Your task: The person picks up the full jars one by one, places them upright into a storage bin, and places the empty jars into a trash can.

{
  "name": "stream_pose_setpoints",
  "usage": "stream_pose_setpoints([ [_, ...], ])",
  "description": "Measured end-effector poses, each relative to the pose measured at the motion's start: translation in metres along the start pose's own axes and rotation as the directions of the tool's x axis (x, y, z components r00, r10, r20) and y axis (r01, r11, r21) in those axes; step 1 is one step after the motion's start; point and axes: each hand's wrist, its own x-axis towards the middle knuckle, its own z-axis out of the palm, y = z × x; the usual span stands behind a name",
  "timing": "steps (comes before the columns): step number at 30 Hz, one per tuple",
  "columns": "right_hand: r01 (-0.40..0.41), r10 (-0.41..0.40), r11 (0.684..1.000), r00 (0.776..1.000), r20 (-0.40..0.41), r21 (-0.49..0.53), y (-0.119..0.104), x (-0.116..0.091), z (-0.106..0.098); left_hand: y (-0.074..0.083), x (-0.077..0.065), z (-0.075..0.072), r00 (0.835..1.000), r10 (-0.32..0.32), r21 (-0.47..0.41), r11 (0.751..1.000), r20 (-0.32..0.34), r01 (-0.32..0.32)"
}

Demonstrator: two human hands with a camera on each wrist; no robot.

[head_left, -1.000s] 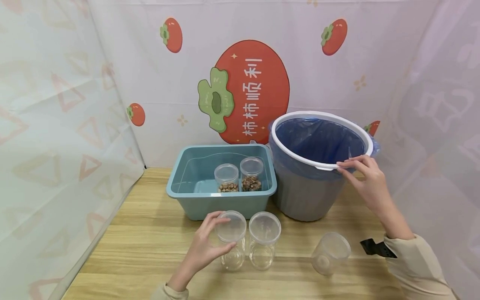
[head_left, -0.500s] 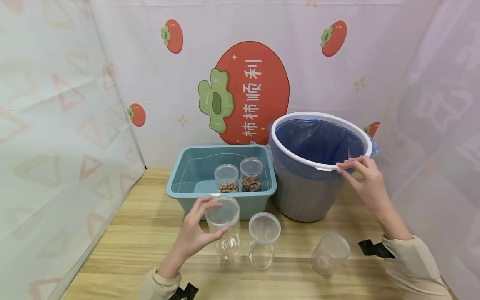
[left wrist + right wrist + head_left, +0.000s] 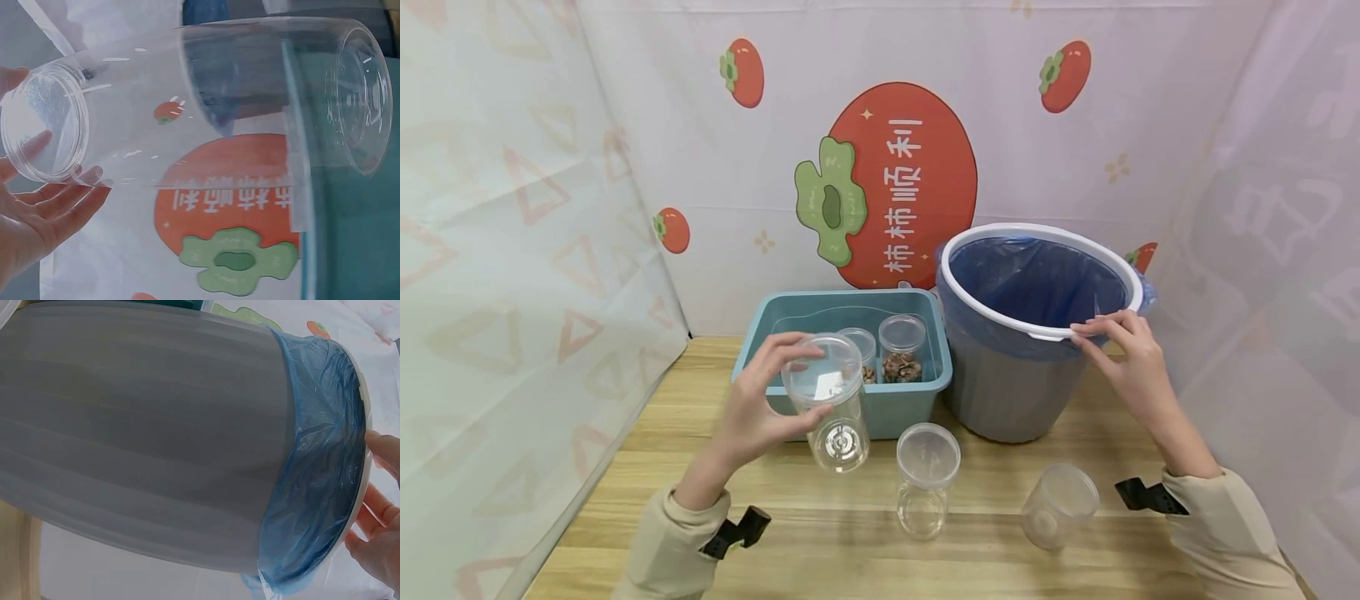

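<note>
My left hand [image 3: 751, 408] grips a clear plastic jar [image 3: 838, 433] round its lidded top, thumb on one side and fingers on the other. The jar hangs tilted above the table, before the teal tub [image 3: 880, 412]; in the left wrist view nothing shows inside the jar [image 3: 137, 144]. With thumb and fingertips, my right hand [image 3: 1131, 367] pinches the white rim of a grey trash can [image 3: 1007, 400] lined with a blue bag [image 3: 319, 450]. Inside the tub stand a lidded jar of shelled walnuts [image 3: 902, 354] and another jar [image 3: 861, 342], partly hidden behind the held one.
A second lidded clear jar [image 3: 927, 479] stands on the wooden table [image 3: 985, 550] before the tub. Further right, a frosted, clear container [image 3: 1060, 507] leans or lies tilted. A printed cloth [image 3: 1045, 167] backs the table, with pale cloth at both sides.
My left hand has lifted the clear jar off the table and carried it up and left, toward the tub's front, tilting it. The right hand stays at the trash can's rim.
</note>
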Motion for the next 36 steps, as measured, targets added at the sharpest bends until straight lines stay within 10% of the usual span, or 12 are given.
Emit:
stream_pose_setpoints([
  [14,-0.014,0.014,1.0,1.0,-0.005,0.024,-0.002,0.001,0.001,0.012,0.054,-0.011,1.0,0.018,-0.108,0.994,0.0,-0.018],
  [36,-0.023,0.023,1.0,0.999,0.032,0.003,-0.003,0.001,-0.003,0.002,0.129,0.006,0.964,-0.139,-0.234,0.968,-0.227,0.084],
])
